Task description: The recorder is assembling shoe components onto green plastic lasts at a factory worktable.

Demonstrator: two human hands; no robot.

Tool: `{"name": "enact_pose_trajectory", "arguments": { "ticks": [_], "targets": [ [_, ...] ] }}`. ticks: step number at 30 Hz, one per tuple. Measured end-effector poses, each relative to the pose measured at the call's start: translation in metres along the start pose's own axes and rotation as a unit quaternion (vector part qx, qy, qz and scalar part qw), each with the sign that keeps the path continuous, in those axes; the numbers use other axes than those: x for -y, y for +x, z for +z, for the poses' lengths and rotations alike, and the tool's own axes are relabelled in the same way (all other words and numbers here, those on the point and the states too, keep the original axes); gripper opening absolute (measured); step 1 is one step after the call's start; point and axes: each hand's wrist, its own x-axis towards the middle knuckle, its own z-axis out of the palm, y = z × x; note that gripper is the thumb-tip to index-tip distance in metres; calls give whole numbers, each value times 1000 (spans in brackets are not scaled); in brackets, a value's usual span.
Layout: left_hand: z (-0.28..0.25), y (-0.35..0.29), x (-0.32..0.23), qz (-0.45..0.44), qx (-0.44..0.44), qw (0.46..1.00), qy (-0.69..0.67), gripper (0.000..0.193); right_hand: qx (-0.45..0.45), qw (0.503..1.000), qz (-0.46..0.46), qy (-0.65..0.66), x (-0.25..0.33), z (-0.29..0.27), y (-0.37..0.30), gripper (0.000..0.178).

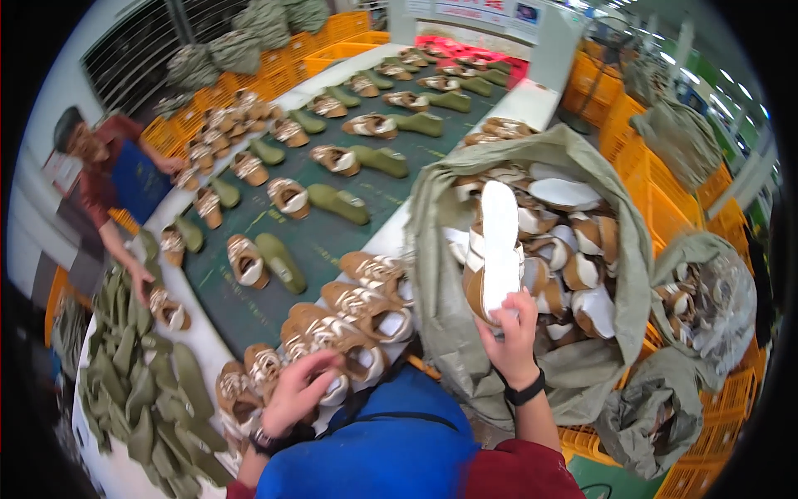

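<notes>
My right hand (pixel 511 337) grips a brown and white shoe upper (pixel 499 241) by its lower end, the long white underside turned up. It is held over an open grey-green sack (pixel 432 249) with many more brown and white uppers (pixel 553 249) inside. My left hand (pixel 301 391) is at the near table edge, thumb and fingers apart, over a row of laced brown uppers (pixel 357 308). Whether it touches one of them is hard to tell.
On the dark green conveyor belt (pixel 320 241), brown uppers lie paired with olive shoe lasts (pixel 337 204). A pile of lasts (pixel 141 382) covers the left corner. Across the belt, a co-worker (pixel 104 166) reaches toward a shoe. Orange crates (pixel 657 208) and sacks line the right side.
</notes>
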Motion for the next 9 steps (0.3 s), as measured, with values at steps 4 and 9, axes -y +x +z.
{"name": "enact_pose_trajectory", "arguments": {
  "ticks": [4, 9],
  "targets": [
    [11, 37, -8, 25, 138, 983, -120, 46, 0, 984, -118, 136, 63, 6, -1, 47],
    [-1, 15, -1, 35, 248, 933, -258, 67, 25, 954, -164, 248, 132, 50, -2, 61]
  ]
}}
